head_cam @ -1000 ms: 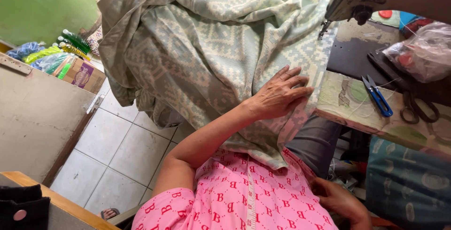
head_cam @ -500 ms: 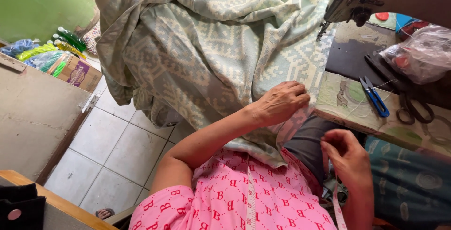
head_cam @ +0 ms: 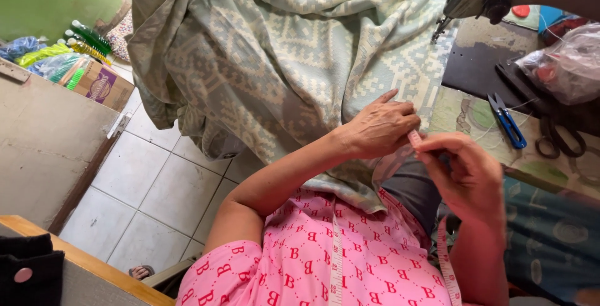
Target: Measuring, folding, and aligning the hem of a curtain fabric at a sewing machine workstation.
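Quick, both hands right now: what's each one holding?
Left hand: closed, pinning the measuring tape onto the green patterned fabric.
Right hand: closed, pinching the same tape.

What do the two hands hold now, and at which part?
Both hands, left hand and right hand, pinch the measuring tape near its end, laid on the patterned cloth.
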